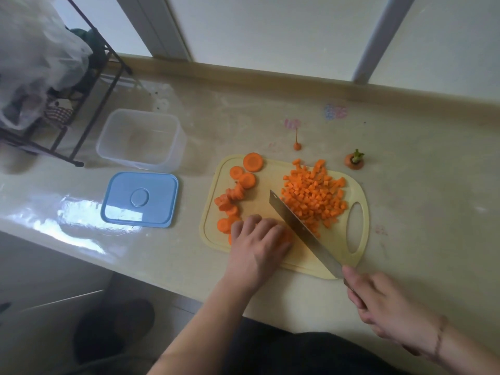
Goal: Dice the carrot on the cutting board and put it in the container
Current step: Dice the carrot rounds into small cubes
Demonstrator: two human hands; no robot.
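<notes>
Carrot dice (pixel 313 197) heap on cutting board (pixel 273 257); container (pixel 140 139) holds none; fingers grip knife (pixel 303 228).

Orange carrot dice (pixel 313 197) and slices (pixel 234 196) lie on the yellow cutting board (pixel 270 261) (clear container (pixel 140 139) sits apart).

black wire rack (pixel 89 85), plastic bags (pixel 40 58), window frame (pixel 378 36)
</notes>
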